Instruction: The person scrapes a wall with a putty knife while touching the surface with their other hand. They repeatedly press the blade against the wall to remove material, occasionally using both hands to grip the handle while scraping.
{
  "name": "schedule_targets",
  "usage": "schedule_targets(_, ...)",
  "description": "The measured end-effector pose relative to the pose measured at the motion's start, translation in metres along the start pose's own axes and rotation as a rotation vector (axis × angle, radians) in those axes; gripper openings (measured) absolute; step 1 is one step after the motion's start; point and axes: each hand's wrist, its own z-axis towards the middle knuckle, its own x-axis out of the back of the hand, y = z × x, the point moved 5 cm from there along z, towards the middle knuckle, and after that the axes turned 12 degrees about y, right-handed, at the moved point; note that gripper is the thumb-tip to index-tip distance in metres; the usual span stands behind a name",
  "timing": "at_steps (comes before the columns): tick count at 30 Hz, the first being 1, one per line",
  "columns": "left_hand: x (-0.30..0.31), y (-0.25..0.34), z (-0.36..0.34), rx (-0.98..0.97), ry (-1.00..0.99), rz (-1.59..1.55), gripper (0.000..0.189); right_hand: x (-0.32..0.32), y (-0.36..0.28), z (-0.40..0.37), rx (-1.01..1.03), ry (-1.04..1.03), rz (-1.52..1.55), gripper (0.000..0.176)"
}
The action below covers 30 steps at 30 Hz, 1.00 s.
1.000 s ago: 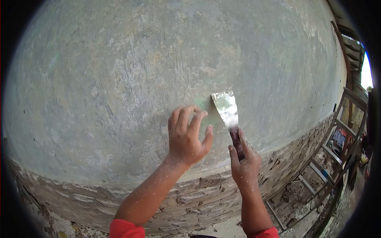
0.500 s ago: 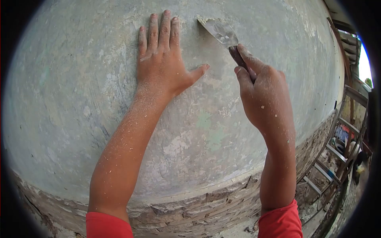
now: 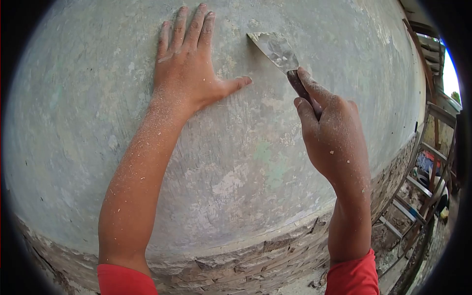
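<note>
My left hand (image 3: 187, 66) lies flat on the patchy grey-green wall (image 3: 231, 152), its fingers stretched upward and the thumb out to the right. In my right hand (image 3: 332, 115) is a putty knife (image 3: 280, 51), gripped by its dark handle with the index finger along it. The wide metal blade points up and left, its edge right at the wall surface, and whitish scrapings stick to it. Pale dust and flakes cover both hands and forearms.
Rough stone cladding (image 3: 236, 268) runs along the wall's foot. To the right stands a metal ladder (image 3: 418, 187), with assorted clutter behind it. A strip of roofing (image 3: 425, 29) shows at the upper right.
My left hand has shifted slightly left and up in view, still flat. The putty knife and my right hand sit a little lower and to the right.
</note>
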Motion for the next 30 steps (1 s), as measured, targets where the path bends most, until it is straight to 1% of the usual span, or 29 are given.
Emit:
schedule_targets(2, -0.001, 0.001, 0.001, 0.012, -0.007, 0.01, 0.118, -0.002, -0.003, 0.011, 0.008, 0.045, 0.049, 0.038)
schedule_targets(3, -0.002, 0.001, 0.0, 0.024, -0.023, 0.02, 0.119, -0.001, -0.009, 0.022, 0.059, 0.069, 0.049, 0.039)
schedule_targets(5, -0.003, -0.001, 0.0, 0.017, -0.009, 0.011, 0.12, 0.0, -0.015, 0.021, 0.044, 0.046, 0.048, 0.039)
schedule_targets(6, -0.003, -0.001, 0.0, 0.01, 0.008, 0.001, 0.12, -0.001, -0.016, 0.018, 0.03, 0.026, 0.044, 0.039)
schedule_targets(7, -0.003, -0.001, -0.001, 0.009, 0.007, -0.006, 0.12, -0.003, -0.012, 0.006, 0.09, 0.039, 0.082, 0.039)
schedule_targets(8, -0.003, -0.001, -0.001, 0.019, -0.006, -0.003, 0.12, -0.005, -0.009, -0.01, 0.101, 0.033, 0.026, 0.039)
schedule_targets(10, -0.004, -0.002, 0.0, 0.033, -0.006, 0.002, 0.121, -0.006, -0.01, -0.012, 0.025, -0.033, 0.044, 0.039)
schedule_targets(13, -0.003, -0.001, -0.001, 0.01, 0.003, -0.003, 0.121, -0.001, -0.023, 0.016, 0.025, -0.025, 0.034, 0.039)
schedule_targets(17, -0.002, -0.001, -0.001, 0.032, -0.018, 0.005, 0.121, -0.005, -0.022, -0.005, 0.027, -0.023, -0.002, 0.039)
schedule_targets(19, -0.002, -0.003, -0.004, 0.058, -0.025, -0.001, 0.121, -0.006, -0.02, -0.014, 0.051, 0.022, -0.008, 0.039)
schedule_targets(22, -0.001, -0.002, -0.004, 0.049, -0.011, -0.028, 0.12, -0.006, -0.023, 0.014, 0.011, 0.05, -0.03, 0.039)
schedule_targets(23, 0.0, 0.0, -0.004, 0.049, -0.031, 0.007, 0.12, -0.011, -0.019, 0.024, 0.066, 0.099, -0.01, 0.04)
schedule_targets(24, 0.0, -0.001, -0.001, 0.053, -0.038, 0.05, 0.12, -0.008, -0.019, 0.022, 0.07, 0.105, -0.014, 0.04)
schedule_targets(26, -0.001, -0.002, -0.002, 0.064, -0.027, 0.021, 0.12, -0.005, -0.018, 0.007, 0.056, 0.053, -0.061, 0.041)
schedule_targets(27, -0.001, -0.003, -0.004, 0.073, -0.02, -0.008, 0.119, -0.008, -0.015, -0.009, 0.011, 0.053, -0.074, 0.041)
schedule_targets(28, -0.001, -0.003, -0.007, 0.081, -0.018, -0.012, 0.119, -0.007, -0.013, -0.009, 0.016, 0.052, -0.082, 0.041)
schedule_targets(30, -0.002, -0.002, -0.004, 0.079, -0.012, -0.012, 0.118, -0.006, -0.007, -0.003, -0.079, 0.029, -0.048, 0.036)
